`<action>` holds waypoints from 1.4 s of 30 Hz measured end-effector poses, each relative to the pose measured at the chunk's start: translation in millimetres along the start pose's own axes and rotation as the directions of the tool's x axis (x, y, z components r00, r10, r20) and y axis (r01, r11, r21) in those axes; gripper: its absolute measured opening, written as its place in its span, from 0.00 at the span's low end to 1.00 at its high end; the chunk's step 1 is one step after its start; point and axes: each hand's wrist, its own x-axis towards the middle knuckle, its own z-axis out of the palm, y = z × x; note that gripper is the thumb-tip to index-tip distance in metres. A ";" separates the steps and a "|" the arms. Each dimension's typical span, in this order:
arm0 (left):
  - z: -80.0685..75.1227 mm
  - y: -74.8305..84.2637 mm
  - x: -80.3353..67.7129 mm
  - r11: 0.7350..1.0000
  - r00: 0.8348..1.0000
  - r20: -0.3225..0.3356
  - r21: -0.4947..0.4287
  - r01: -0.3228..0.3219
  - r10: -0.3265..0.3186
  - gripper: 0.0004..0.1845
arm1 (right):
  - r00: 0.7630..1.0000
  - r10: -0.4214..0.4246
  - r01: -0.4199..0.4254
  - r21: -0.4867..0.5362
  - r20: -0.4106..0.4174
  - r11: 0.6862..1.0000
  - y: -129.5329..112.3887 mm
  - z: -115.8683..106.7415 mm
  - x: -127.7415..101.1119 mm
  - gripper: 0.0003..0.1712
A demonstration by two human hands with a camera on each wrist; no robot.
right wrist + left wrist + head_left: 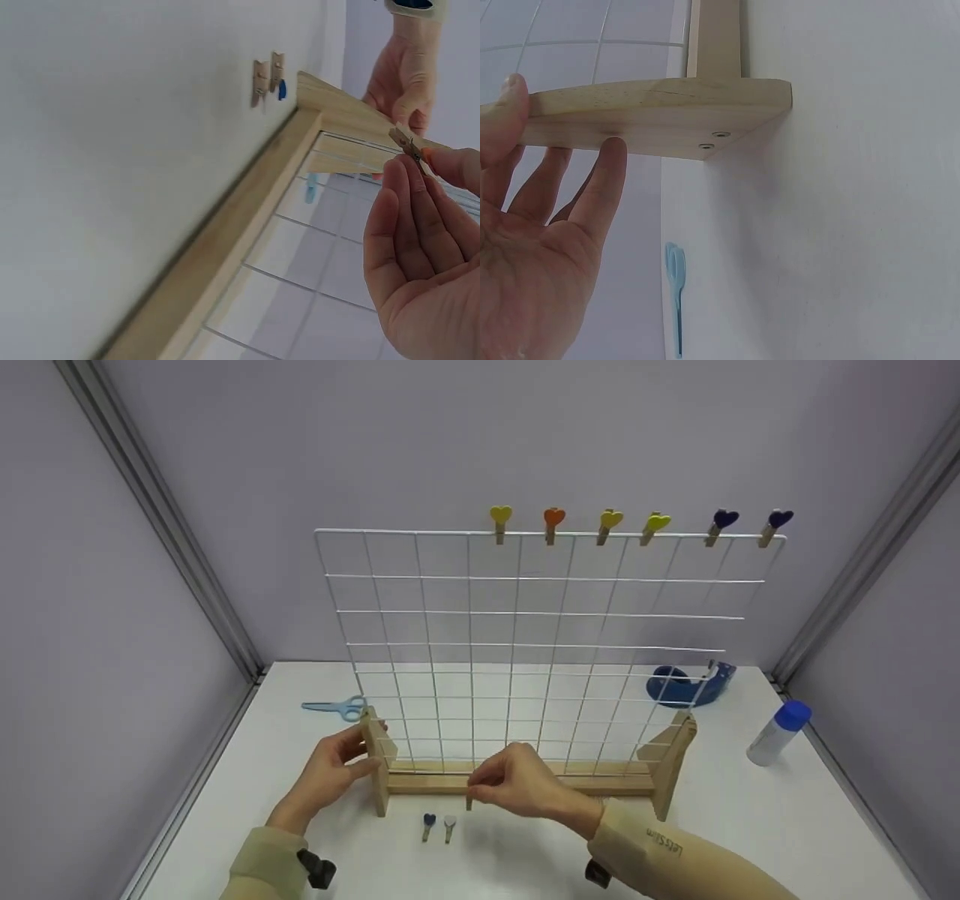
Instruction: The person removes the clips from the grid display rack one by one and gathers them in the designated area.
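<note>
My left hand grips the left wooden end piece of a stand, thumb on one face and fingers on the other. My right hand pinches a small wooden clothespin between thumb and fingertips, just before the stand's crossbar. A bit of orange shows by that thumb; most of the clip's head is hidden. A white wire grid stands upright in the stand. Along its top wire sit several heart clothespins, yellow, orange and dark blue. Dark blue and white heart clothespins lie on the table.
Light blue scissors lie behind the stand's left end. At the back right is a blue tape dispenser. A glue stick with a blue cap is on the right of the white table. Walls enclose the table.
</note>
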 end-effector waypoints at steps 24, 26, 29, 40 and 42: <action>-1.2 -2.8 -1.0 0.999 0.999 0.010 0.021 -0.032 0.032 0.32 | 0.957 0.289 -0.289 -0.008 0.037 0.957 45.5 52.1 5.9 0.05; -1.3 -2.2 -1.5 0.999 1.000 0.004 0.019 -0.028 0.028 0.32 | 0.962 0.273 -0.272 -0.040 0.026 0.961 46.1 52.9 7.1 0.04; -0.6 -1.3 -1.5 1.000 1.000 -0.001 0.018 -0.024 0.024 0.32 | 0.969 0.248 -0.246 -0.083 0.012 0.966 47.5 53.7 7.7 0.04; -0.3 -2.4 0.0 1.000 1.000 -0.005 0.012 -0.020 0.020 0.32 | 0.976 0.167 -0.156 -0.089 0.140 0.984 48.9 50.7 4.7 0.07; -0.1 -2.4 -0.1 1.000 1.000 -0.007 0.014 -0.019 0.019 0.32 | 0.978 0.148 -0.135 -0.099 0.148 0.986 48.6 51.4 4.9 0.06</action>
